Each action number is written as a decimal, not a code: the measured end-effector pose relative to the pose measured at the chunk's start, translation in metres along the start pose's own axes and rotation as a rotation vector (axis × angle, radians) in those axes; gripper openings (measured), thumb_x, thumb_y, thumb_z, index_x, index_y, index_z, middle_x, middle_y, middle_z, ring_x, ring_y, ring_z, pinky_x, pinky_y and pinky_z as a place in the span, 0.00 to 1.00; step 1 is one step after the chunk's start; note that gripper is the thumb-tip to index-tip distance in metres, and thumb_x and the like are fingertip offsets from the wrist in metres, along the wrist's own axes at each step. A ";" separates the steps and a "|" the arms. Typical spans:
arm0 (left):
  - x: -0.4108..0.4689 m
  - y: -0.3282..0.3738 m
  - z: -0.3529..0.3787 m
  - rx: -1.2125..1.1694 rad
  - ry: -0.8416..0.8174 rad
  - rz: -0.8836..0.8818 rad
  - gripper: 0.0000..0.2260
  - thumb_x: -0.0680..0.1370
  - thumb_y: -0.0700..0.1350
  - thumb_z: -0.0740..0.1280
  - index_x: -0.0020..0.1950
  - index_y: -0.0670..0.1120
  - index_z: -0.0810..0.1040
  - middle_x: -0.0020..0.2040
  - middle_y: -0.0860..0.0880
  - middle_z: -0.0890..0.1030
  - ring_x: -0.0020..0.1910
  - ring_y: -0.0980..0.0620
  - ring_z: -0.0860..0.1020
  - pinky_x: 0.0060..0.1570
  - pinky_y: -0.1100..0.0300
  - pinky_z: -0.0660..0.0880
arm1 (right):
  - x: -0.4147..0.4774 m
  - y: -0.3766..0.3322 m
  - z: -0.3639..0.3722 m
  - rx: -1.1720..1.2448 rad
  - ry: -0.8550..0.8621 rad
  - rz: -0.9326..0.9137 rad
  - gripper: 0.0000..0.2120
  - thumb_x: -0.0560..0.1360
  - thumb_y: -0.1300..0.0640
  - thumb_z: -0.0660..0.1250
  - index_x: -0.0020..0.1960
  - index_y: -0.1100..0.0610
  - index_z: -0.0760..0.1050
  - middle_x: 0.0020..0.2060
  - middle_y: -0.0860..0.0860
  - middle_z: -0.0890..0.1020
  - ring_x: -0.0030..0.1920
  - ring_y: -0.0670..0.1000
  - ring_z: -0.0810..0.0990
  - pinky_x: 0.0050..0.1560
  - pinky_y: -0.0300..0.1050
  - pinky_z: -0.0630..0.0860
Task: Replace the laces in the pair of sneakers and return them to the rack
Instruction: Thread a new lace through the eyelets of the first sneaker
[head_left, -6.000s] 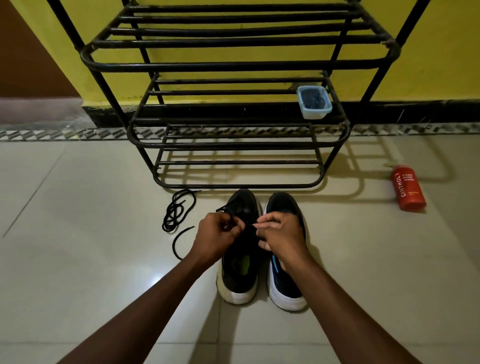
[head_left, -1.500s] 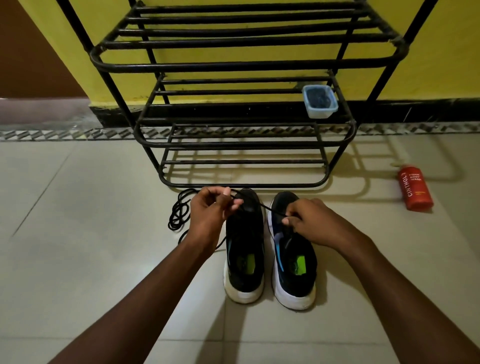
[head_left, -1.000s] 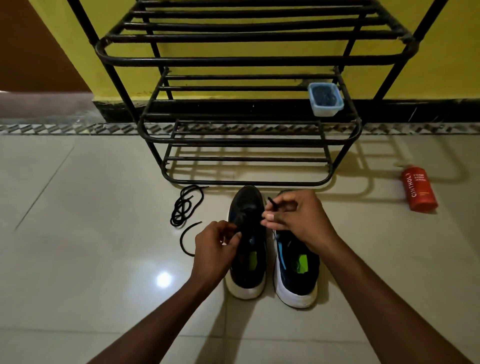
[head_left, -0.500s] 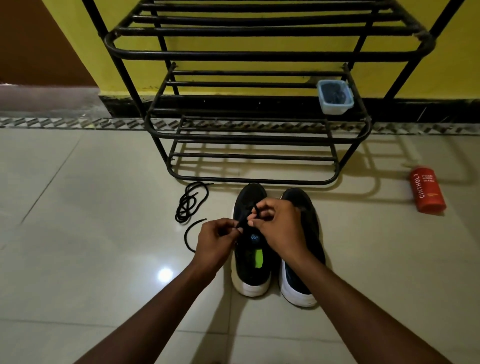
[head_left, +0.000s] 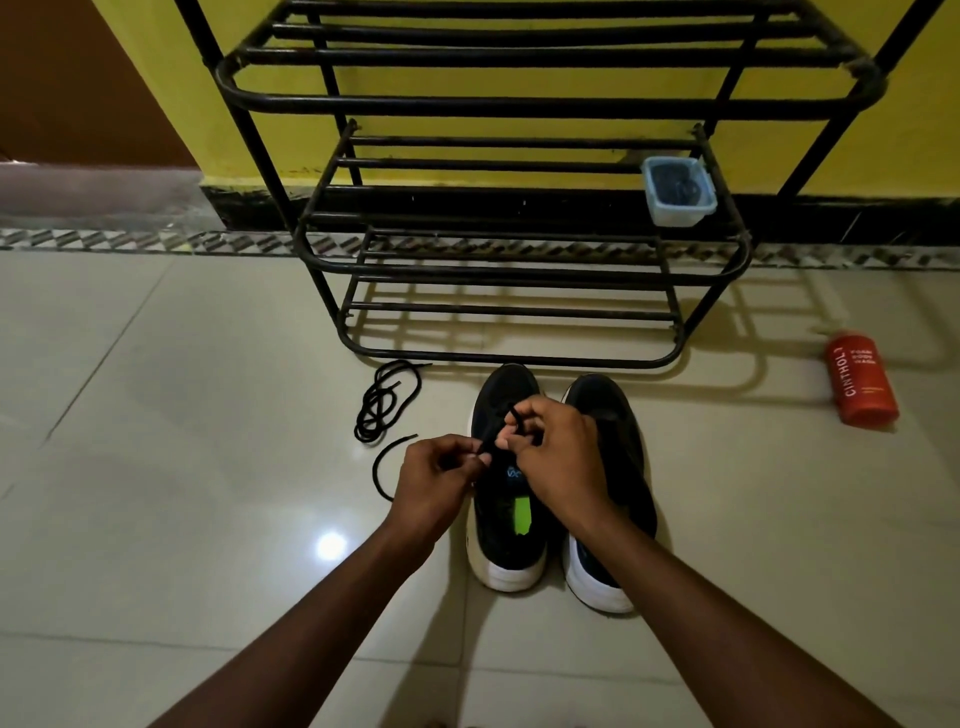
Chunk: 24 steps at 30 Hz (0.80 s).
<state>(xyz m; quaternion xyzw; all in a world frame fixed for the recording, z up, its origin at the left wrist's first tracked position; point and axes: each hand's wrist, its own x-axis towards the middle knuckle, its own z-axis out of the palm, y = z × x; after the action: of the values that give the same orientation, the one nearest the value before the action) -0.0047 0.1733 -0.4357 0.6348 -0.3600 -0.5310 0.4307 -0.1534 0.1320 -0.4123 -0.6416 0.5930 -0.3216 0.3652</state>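
Two black sneakers with white soles stand side by side on the tiled floor, toes toward the rack: the left sneaker (head_left: 506, 525) and the right sneaker (head_left: 623, 452). My left hand (head_left: 436, 478) and my right hand (head_left: 558, 457) meet over the left sneaker's eyelets, both pinching a black lace (head_left: 511, 415). A loose black lace (head_left: 382, 402) lies coiled on the floor left of the shoes. The black metal shoe rack (head_left: 519, 270) stands just beyond the toes.
A small clear plastic tub (head_left: 678, 192) sits on the rack's middle shelf at the right. A red bottle (head_left: 862, 379) lies on the floor to the right. A yellow wall with black skirting runs behind the rack.
Over the past seconds my hands pulled the lace apart above the toes, then came back together over the left sneaker. In the last half second they barely moved.
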 end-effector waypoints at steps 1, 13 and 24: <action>0.000 0.000 0.000 -0.001 -0.002 0.003 0.03 0.78 0.35 0.71 0.50 0.40 0.84 0.42 0.39 0.84 0.39 0.52 0.81 0.38 0.60 0.75 | -0.001 0.001 0.000 0.008 0.005 -0.001 0.08 0.73 0.63 0.76 0.49 0.55 0.82 0.39 0.45 0.84 0.42 0.36 0.82 0.43 0.27 0.77; -0.002 0.002 0.001 0.010 0.006 0.034 0.03 0.78 0.36 0.71 0.49 0.40 0.84 0.43 0.40 0.85 0.38 0.53 0.81 0.39 0.58 0.76 | 0.002 0.001 0.000 -0.196 -0.075 -0.073 0.10 0.74 0.58 0.74 0.54 0.50 0.81 0.44 0.45 0.84 0.48 0.47 0.83 0.59 0.55 0.78; 0.000 0.001 0.000 0.104 0.012 0.091 0.05 0.79 0.37 0.71 0.50 0.44 0.86 0.40 0.47 0.86 0.37 0.55 0.83 0.40 0.59 0.79 | -0.002 0.000 -0.002 -0.233 -0.044 -0.098 0.10 0.74 0.57 0.73 0.55 0.53 0.81 0.43 0.48 0.85 0.49 0.52 0.82 0.59 0.57 0.77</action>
<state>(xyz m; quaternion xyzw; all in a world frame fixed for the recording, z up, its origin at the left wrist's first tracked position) -0.0050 0.1723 -0.4346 0.6424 -0.4130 -0.4879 0.4229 -0.1555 0.1342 -0.4107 -0.7149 0.5860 -0.2537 0.2850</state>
